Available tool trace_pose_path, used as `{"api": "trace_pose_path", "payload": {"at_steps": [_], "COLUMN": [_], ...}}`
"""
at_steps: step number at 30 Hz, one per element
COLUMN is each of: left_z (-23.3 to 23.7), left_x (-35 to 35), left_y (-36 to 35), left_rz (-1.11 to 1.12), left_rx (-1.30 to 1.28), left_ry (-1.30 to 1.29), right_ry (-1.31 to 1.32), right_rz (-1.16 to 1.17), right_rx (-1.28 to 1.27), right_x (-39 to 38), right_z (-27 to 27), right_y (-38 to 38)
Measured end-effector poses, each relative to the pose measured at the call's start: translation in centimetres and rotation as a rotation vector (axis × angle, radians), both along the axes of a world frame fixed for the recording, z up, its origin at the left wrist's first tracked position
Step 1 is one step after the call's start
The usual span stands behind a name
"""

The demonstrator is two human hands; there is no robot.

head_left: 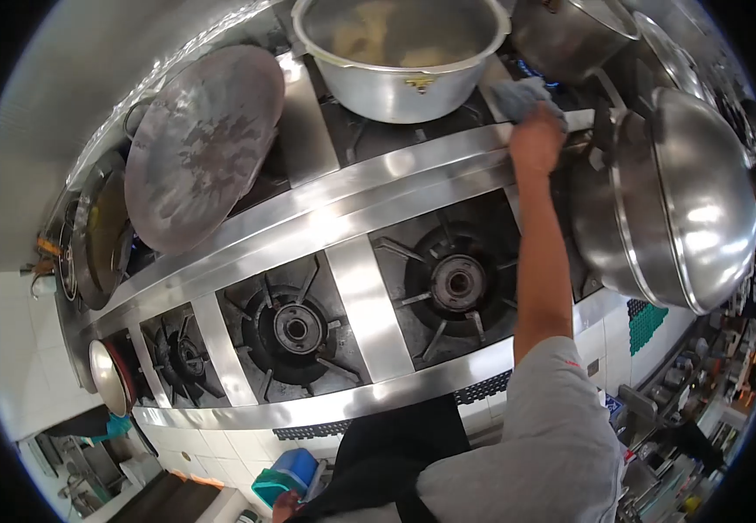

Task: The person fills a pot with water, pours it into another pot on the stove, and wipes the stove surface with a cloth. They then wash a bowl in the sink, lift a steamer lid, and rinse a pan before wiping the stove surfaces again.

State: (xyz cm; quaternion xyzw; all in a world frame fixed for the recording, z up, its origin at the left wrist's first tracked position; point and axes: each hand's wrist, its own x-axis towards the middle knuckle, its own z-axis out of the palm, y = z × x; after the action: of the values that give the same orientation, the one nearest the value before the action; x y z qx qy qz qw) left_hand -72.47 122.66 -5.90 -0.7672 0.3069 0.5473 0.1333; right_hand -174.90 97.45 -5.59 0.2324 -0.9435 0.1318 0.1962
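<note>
My right hand (538,139) is stretched forward and closed around a bunched grey-blue cloth (524,94). The cloth presses on the steel stove top between a large aluminium pot (400,91) and a steel pot (574,39). A blue flame (535,73) shows beside the cloth. Pale food or liquid is inside the aluminium pot. Low at the bottom edge, my left hand (286,506) is partly in view, its fingers curled at the rim of a green plastic tub (271,486). A blue container (297,465) is right against that tub.
Bare burners (458,281) with iron grates line the near row. A large wok (204,144) leans at the back left, beside another pan (102,228). Big steel bowls (709,205) stand on edge at the right. A round lid (109,377) is at the far left.
</note>
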Motion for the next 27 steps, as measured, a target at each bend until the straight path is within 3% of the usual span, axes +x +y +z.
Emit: {"api": "trace_pose_path", "payload": {"at_steps": [2, 4, 7, 9, 10, 11, 12, 14, 17, 18, 21, 23, 26, 27], "left_z": [1.0, 1.3, 0.2, -0.9, -0.9, -0.1, 0.1, 2.7, 1.9, 4.3, 4.8, 5.0, 3.4, 2.8], "left_x": [-1.0, -1.5, 0.4, 3.6, 5.3, 3.9, 3.2, -1.3, -2.1, -5.0, -5.8, -5.5, -3.2, -2.3], "left_y": [0.6, 1.0, 3.5, 6.2, 7.9, 8.5, 9.1, 8.6, 10.1, 8.0, 7.5, 7.3, 7.3, 7.3], "left_rz": [0.08, 0.134, 0.179, 0.187, 0.18, 0.264, 0.338, 0.495, 0.591, 0.48, 0.483, 0.48, 0.47, 0.467], "left_rx": [0.009, 0.017, 0.031, 0.019, 0.0, 0.007, 0.007, -0.01, -0.052, -0.009, -0.059, -0.095, -0.168, -0.169], "left_ry": [-0.01, -0.017, -0.021, -0.012, -0.02, 0.007, 0.048, 0.13, 0.273, 0.127, 0.121, 0.113, 0.14, 0.141], "right_ry": [0.244, -0.179, 0.062, 0.029, 0.108, 0.201, 0.004, 0.277, 0.203, 0.169, 0.198, -0.057, -0.188, -0.194], "right_rz": [-0.076, -0.237, -0.361, -0.271, -0.132, -0.047, -0.169, -0.155, 0.071, 0.204, 0.672, 0.737, 0.899, 0.957], "right_rx": [0.072, 0.02, 0.011, 0.248, 0.468, 0.505, -0.009, 0.141, -0.11, -0.167, -0.382, -0.273, -0.2, -0.279], "right_x": [-4.2, -6.4, -8.5, -7.5, -8.7, -11.6, -7.7, -4.6, 14.7, 19.2, 33.1, 41.7, 51.3, 53.5], "right_z": [-2.6, 1.8, 1.9, 3.6, 2.5, -0.6, 0.4, -3.3, 2.0, 1.6, 1.1, 2.3, 3.1, 2.8], "right_y": [0.8, 0.2, -1.1, -0.6, 0.3, 1.7, 1.0, 1.1, -3.3, -4.6, -9.9, -12.8, -17.1, -18.5]}}
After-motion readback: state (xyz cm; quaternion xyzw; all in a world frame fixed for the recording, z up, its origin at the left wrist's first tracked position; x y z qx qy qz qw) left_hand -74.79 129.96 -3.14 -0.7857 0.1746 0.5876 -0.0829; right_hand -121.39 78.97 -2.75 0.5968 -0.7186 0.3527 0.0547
